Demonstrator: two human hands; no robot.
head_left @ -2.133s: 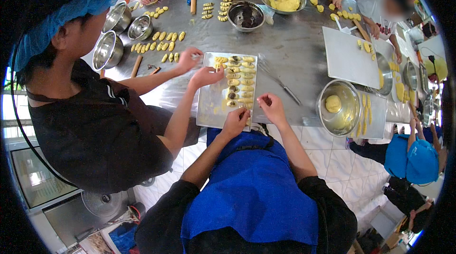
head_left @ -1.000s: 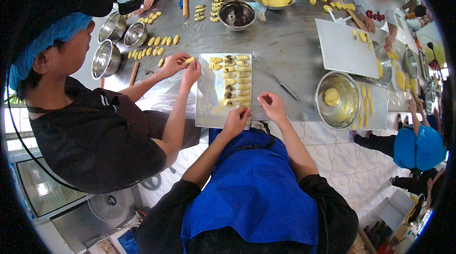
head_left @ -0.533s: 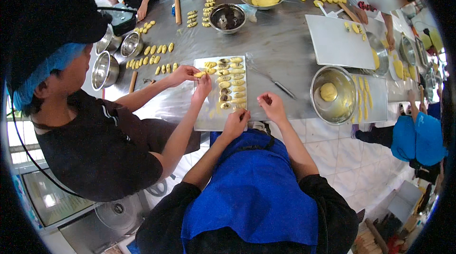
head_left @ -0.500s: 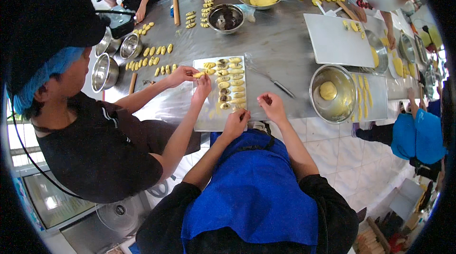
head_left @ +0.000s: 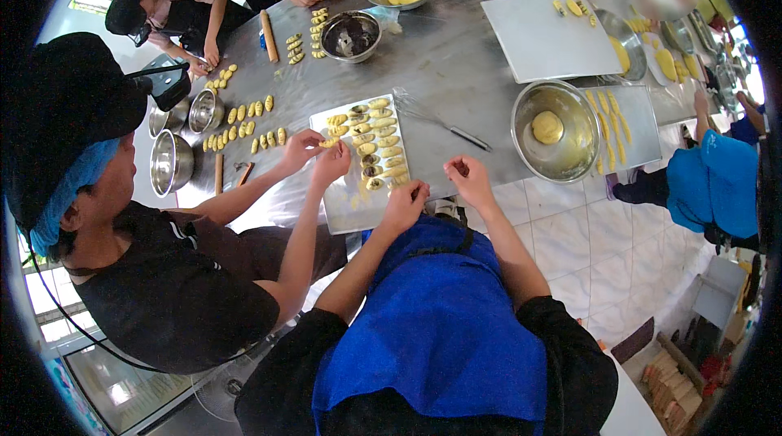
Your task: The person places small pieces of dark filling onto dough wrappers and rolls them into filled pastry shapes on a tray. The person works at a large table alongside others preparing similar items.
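Note:
Just off the near right corner of a white tray [head_left: 347, 213], my left hand [head_left: 406, 206] is closed with its fingers curled; nothing shows in it. My right hand [head_left: 469, 179] hovers at the table's near edge, fingers curled in a loose fist, also with nothing visible in it. Rows of small oval yellow dough pieces [head_left: 386, 131] lie on the tray, some showing dark filling. At the tray's left side, a co-worker's hands [head_left: 330, 160] hold one yellow dough piece. Beyond my right hand lies a wire whisk [head_left: 468, 137].
A steel bowl [head_left: 521, 138] with a dough ball [head_left: 547, 127] stands to the right, beside dough strips [head_left: 607, 122]. Farther off are a white board [head_left: 538, 45], a dark-smeared bowl [head_left: 350, 35] and a rolling pin [head_left: 270, 37]. The co-worker [head_left: 171, 281] stands close on my left.
The view has turned, so the table things sit farther left and the near right floor shows more. The co-worker's hands have lowered the dough piece toward the tray. My hands stay nearly still.

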